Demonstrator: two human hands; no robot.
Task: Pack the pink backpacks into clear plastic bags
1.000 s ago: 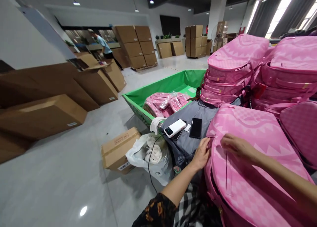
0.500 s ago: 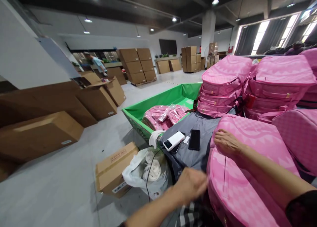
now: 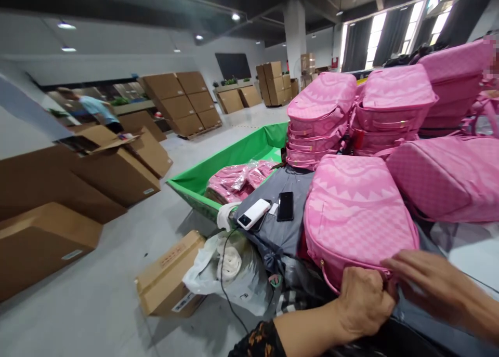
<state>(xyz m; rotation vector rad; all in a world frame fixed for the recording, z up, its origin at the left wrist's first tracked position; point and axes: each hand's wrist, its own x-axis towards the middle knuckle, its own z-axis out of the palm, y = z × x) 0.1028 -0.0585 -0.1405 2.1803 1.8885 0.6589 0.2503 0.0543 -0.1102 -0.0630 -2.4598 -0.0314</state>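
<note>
1. From my remote seat I see a long green sheet-walled bin [image 3: 230,157], with clear-wrapped pink bundles [image 3: 232,180] inside, beyond and left of the pink checked fabric backpack [image 3: 358,206], my landmark.
2. A pile of pink patterned backpacks [image 3: 319,107] rises just behind the landmark backpack, slightly left.
3. The landmark backpack itself lies front face up, next to grey crumpled plastic sheeting [image 3: 290,183] that spreads on its left. I read its long axis as running away from me, the far end leaning slightly left.
4. Left of the backpack and lower, a brown taped cardboard box [image 3: 167,274] sits on the floor beside a whitish plastic bag [image 3: 249,289].
5. The left hand [image 3: 362,302] is at the backpack's near edge, fingers curled together in a fist; I cannot tell what they pinch. The right hand [image 3: 429,289] reaches that edge's right end, fingers stretched out; I cannot tell whether they grip. The backpack lies straight ahead of the left fingers, and ahead and left of the right; the left is nearer its midline.
6. Left of the backpack, on the sheeting, rest a black flat phone [image 3: 286,206] and a white rounded power bank [image 3: 254,213].
</note>
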